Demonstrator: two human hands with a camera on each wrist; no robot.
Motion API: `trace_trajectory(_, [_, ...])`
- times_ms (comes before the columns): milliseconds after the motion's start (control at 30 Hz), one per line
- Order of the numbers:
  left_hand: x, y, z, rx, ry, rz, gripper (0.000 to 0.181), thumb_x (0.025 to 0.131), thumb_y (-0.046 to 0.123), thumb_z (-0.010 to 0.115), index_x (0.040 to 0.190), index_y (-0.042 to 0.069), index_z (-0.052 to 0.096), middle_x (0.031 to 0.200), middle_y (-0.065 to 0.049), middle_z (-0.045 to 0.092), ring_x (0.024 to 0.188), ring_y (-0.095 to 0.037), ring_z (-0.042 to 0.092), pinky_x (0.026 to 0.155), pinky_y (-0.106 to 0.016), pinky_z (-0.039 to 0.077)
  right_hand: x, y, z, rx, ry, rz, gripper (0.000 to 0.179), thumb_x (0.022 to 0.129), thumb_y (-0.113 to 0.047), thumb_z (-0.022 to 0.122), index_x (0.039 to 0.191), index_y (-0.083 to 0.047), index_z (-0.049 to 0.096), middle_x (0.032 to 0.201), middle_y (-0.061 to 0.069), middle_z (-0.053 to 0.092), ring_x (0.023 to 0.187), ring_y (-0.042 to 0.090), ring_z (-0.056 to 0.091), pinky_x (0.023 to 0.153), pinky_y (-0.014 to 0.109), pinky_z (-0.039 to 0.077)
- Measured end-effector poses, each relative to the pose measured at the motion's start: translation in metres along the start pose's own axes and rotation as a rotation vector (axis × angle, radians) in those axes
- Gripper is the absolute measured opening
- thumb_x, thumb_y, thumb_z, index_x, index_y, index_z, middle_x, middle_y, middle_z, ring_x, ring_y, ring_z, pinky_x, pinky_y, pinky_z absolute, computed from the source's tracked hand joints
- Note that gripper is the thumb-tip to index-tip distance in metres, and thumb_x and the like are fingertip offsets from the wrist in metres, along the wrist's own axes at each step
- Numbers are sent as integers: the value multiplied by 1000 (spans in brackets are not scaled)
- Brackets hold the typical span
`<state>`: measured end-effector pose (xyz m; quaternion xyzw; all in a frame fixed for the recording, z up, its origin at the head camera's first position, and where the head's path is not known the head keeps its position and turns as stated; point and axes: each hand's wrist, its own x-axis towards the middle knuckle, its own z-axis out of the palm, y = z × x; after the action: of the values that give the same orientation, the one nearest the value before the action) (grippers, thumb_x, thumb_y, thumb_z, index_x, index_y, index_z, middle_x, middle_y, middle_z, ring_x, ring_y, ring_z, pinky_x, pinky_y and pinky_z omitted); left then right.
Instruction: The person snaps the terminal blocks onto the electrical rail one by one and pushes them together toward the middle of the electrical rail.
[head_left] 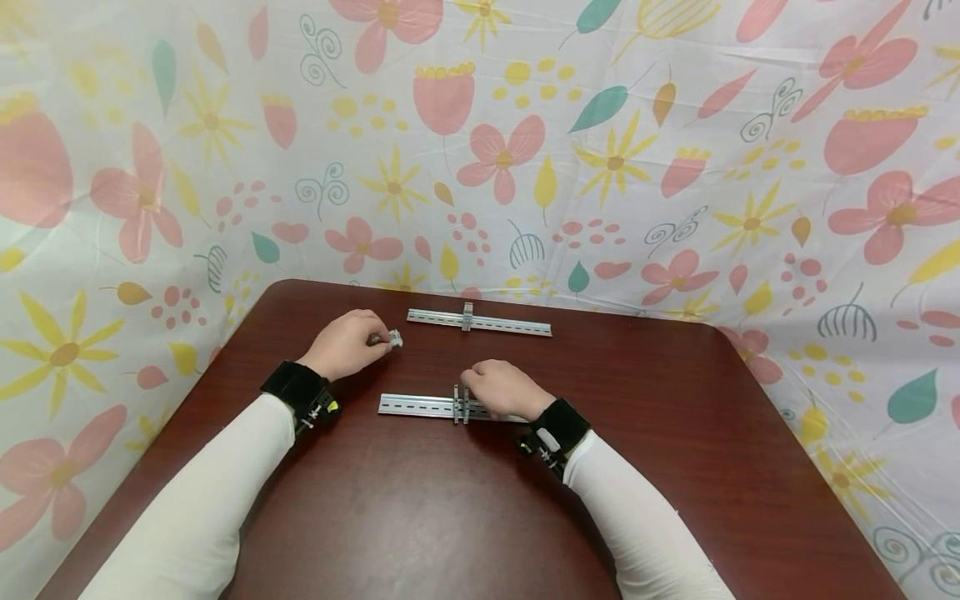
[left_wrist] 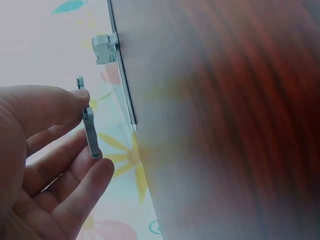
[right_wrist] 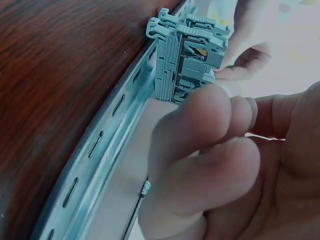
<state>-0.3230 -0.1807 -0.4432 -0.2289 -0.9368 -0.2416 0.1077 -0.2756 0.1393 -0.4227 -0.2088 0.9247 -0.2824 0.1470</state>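
My left hand pinches a small grey plastic terminal-block piece between thumb and fingers, raised over the table's left part. My right hand lies over the right part of the near metal DIN rail, its fingers curled with nothing visible between them. Its fingertips are right beside grey terminal blocks, which stand upright side by side on that rail. The hand hides part of the rail in the head view.
Farther back lies a second slotted DIN rail with a grey block mounted near its middle. Both rails lie on a dark red-brown table. A flower-patterned curtain hangs behind and beside the table.
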Motion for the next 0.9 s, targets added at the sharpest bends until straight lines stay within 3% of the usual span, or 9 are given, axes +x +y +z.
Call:
trace_trajectory(133, [0,6,2,-12,6,31,6,100,18,86,104,13,86,110,0,76,109,-24,67,95,-46,58,1,0,0,35,33,-7,48,119,-33,41,83,-9,62,60,2,52,52,24,62,78,37,50])
trace_trajectory(533, [0,26,3,-18,35,171,4,99,16,86,101,18,84,112,3,74,108,-21,66,91,-42,58,2,2,1,69,94,-19,50,120,-40,40,88,-7,61,66,4,53,54,27,60,70,39,45])
trace_trajectory(900, [-3,52,3,-36,46,267,5,99,14,87,102,15,85,116,-1,75,113,-21,67,93,-40,59,6,3,1,82,147,-55,48,121,-38,43,81,-12,54,70,3,47,58,21,41,66,38,36])
